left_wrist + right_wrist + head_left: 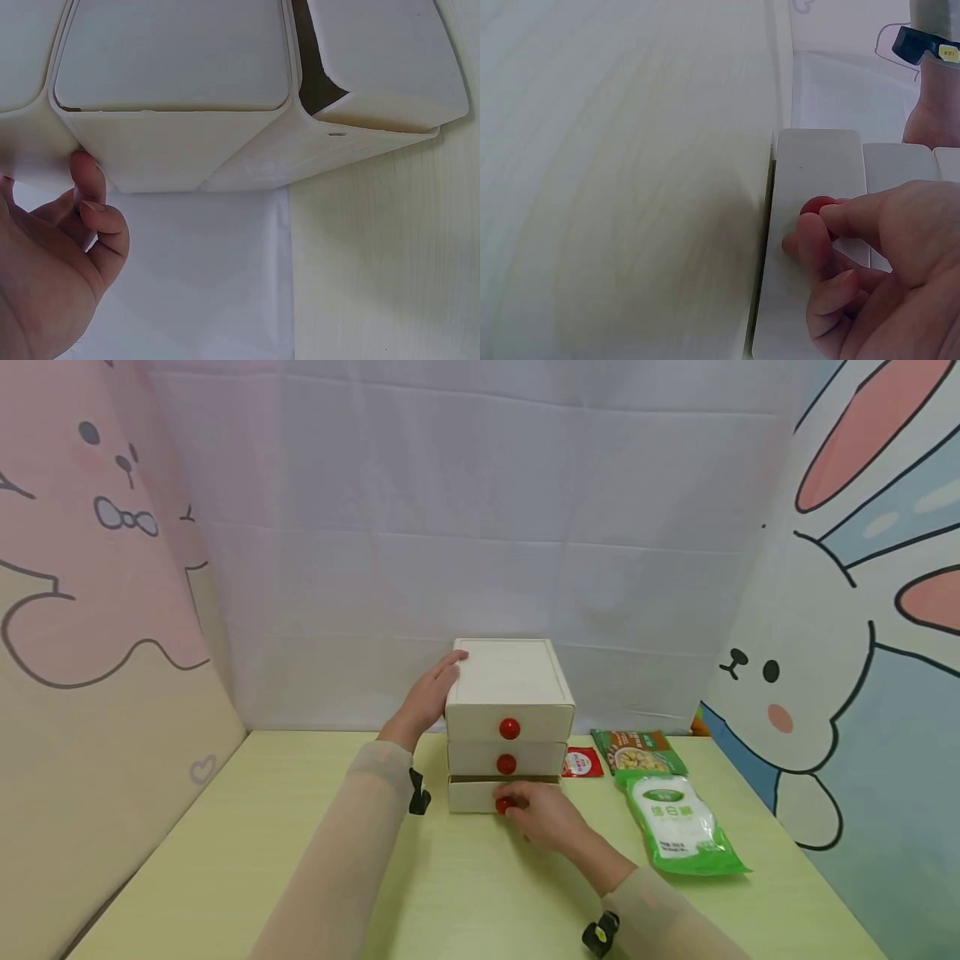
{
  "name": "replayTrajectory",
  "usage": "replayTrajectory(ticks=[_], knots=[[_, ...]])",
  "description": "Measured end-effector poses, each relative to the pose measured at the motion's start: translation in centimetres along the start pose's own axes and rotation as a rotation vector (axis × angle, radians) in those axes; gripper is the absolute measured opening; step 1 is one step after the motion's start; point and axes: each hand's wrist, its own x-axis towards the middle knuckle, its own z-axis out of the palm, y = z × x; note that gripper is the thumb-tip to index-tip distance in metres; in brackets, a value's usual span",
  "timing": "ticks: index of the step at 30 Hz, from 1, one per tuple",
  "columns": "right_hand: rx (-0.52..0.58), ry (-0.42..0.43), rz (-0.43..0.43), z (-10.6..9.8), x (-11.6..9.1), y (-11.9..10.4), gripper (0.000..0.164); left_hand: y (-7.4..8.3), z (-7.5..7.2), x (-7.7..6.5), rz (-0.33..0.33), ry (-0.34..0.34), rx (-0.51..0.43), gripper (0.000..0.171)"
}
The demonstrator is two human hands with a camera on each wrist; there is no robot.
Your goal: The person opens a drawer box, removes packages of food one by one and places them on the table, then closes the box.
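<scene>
A small white three-drawer cabinet [510,672] stands on the table, a round red knob on each drawer. Its bottom drawer [471,796] is pulled partly out; the left wrist view shows a dark gap behind that drawer front [390,60]. Thumb and fingers of my right hand [551,817] pinch the bottom drawer's red knob [819,203]. My left hand [429,697] rests against the cabinet's upper left side, fingertips at the top edge. In the left wrist view the left hand's fingers [105,232] are loosely bent, one tip touching the side wall.
Right of the cabinet lie a small red packet [583,762], a green-brown food packet [641,752] and a green and white bag [678,822]. A white cloth [465,527] hangs behind the table [300,827]. Printed cartoon panels stand at both sides.
</scene>
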Motion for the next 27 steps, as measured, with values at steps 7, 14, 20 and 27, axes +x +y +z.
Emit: replayTrajectory(ticks=[7,14,20,27], knots=[[0.004,0.035,0.005,0.08,0.32,0.05,0.025,-0.33,0.14,0.13,-0.007,-0.002,0.01,0.048],[-0.002,0.044,0.027,-0.07,0.63,0.1,0.023,-0.02,0.06,0.05,0.006,0.001,0.01,0.048],[-0.03,0.05,0.026,-0.11,0.61,0.17,0.023,0.04,0.14,0.04,-0.001,-0.01,0.021,0.049],[-0.122,-0.009,-0.069,-0.51,0.21,-0.23,0.031,0.22,-0.75,0.21,-0.003,-0.064,0.089,0.051]])
